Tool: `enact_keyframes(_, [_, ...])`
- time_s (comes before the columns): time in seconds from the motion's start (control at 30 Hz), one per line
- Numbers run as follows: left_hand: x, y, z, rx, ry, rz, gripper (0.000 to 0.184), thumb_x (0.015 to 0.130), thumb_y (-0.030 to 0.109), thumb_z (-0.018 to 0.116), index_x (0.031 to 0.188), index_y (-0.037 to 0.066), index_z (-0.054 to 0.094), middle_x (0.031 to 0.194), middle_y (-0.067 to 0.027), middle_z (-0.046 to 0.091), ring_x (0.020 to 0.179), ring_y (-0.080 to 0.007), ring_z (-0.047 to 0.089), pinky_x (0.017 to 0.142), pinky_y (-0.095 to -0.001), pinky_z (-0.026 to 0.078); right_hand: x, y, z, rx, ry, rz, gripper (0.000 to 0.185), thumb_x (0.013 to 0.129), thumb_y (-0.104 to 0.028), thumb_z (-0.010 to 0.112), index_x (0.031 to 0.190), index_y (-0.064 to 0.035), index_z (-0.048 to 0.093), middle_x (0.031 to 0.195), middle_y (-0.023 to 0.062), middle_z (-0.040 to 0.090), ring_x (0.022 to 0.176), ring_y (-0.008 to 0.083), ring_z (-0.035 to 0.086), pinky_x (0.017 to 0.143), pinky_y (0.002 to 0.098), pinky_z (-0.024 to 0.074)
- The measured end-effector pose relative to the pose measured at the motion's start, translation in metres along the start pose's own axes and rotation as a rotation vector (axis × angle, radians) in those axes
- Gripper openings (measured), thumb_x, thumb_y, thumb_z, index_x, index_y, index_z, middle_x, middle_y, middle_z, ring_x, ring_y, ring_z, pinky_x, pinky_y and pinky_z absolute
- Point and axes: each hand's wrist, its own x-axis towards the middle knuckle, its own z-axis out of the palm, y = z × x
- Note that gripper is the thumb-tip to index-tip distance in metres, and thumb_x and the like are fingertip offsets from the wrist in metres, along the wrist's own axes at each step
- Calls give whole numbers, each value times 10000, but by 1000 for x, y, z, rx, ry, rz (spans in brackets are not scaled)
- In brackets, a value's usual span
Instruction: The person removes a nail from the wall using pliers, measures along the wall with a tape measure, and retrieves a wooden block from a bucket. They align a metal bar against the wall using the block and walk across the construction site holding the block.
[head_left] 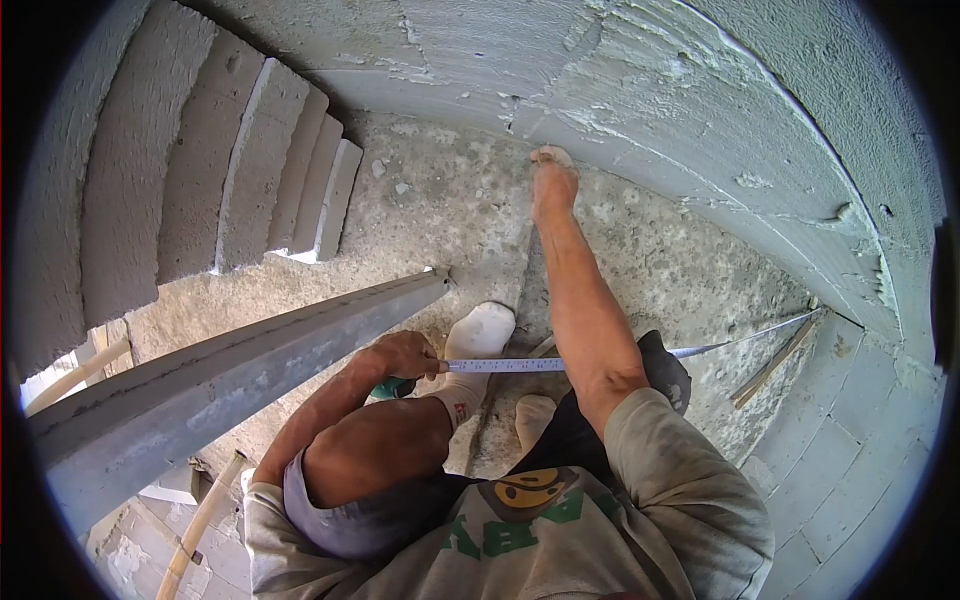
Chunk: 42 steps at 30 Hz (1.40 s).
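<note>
Left hand [405, 358] at 8 o'clock is closing on the tape blade [510, 366], fingers pinching its near end, green case [392, 388] sitting just under the palm. Blade's running out toward 3 o'clock, passing under the right forearm, far end lying near the wall corner [818, 308]. Right hand [553, 180] at 1 o'clock is reaching down to the floor by the wall [640, 130]; can't tell finger gap or grip. Blocks [190, 150] standing at 10. Progress: tape's extending; can't tell if a reading's done or left.
</note>
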Motion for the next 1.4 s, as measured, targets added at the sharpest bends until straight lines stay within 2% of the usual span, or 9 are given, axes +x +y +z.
enact_keyframes(0.23, [4, -3, 5, 40, 49, 7, 343, 824, 465, 614, 812, 145, 737, 784, -90, 678, 779, -223, 636, 745, -361, 484, -6, -11, 3, 14, 22, 18, 169, 919, -175, 526, 806, -71, 596, 536, -31, 435, 386, 76, 328, 347, 249, 237])
enact_keyframes(0.43, [3, -1, 2, 29, 35, -13, 363, 808, 504, 608, 815, 165, 739, 870, -84, 690, 898, -248, 638, 849, -380, 465, -11, -19, 1, 9, -3, -31, 184, 927, -191, 525, 803, -68, 586, 528, -36, 423, 376, 77, 318, 345, 249, 224])
enact_keyframes(0.73, [3, -1, 3, 83, 103, 11, 342, 824, 476, 609, 805, 158, 734, 809, -86, 681, 815, -234, 636, 787, -365, 477, -26, -40, 1, 24, -19, -73, 186, 937, -204, 513, 828, -71, 583, 546, -38, 421, 390, 71, 317, 343, 242, 213])
enact_keyframes(0.8, [3, -3, 3, 53, 86, 0, 360, 823, 496, 605, 804, 160, 735, 823, -79, 685, 854, -237, 638, 821, -376, 468, -35, -49, 0, 60, -24, -86, 190, 938, -206, 516, 829, -67, 584, 549, -39, 419, 402, 68, 318, 349, 240, 214])
enact_keyframes(1.03, [9, 3, -1, 11, 17, -32, 366, 824, 490, 609, 834, 146, 735, 812, -66, 688, 843, -235, 644, 818, -372, 476, -61, -69, -7, -37, 26, -208, 185, 931, -182, 532, 837, -50, 621, 621, -8, 500, 501, 76, 378, 452, 245, 297])
enact_keyframes(1.13, [10, 11, -7, 112, 68, 38, 372, 825, 483, 610, 870, 134, 733, 803, -65, 689, 842, -232, 648, 806, -371, 483, -48, -32, -21, -241, 80, -222, 179, 925, -156, 526, 834, -47, 635, 709, 19, 575, 597, 121, 472, 552, 268, 373])
enact_keyframes(1.23, [17, 6, -11, 52, 47, 16, 377, 828, 476, 608, 902, 127, 728, 837, -81, 693, 879, -237, 647, 818, -381, 480, -44, -31, -22, -287, 33, -107, 199, 883, -169, 537, 880, -7, 653, 885, 123, 657, 855, 263, 599, 789, 359, 439])
enact_keyframes(1.33, [22, 2, -8, 87, 47, 42, 385, 827, 471, 617, 882, 108, 731, 799, -80, 687, 800, -214, 643, 768, -357, 487, -21, -15, -11, -312, 53, 3, 212, 890, -198, 523, 866, -37, 658, 820, 63, 644, 776, 189, 559, 733, 328, 431])
enact_keyframes(1.4, [19, 2, -9, 89, 28, 46, 384, 828, 471, 617, 866, 107, 733, 810, -85, 684, 810, -219, 638, 775, -362, 485, -8, -11, -8, -432, 40, -60, 226, 873, -210, 526, 876, -28, 661, 841, 91, 656, 795, 220, 579, 744, 348, 438])
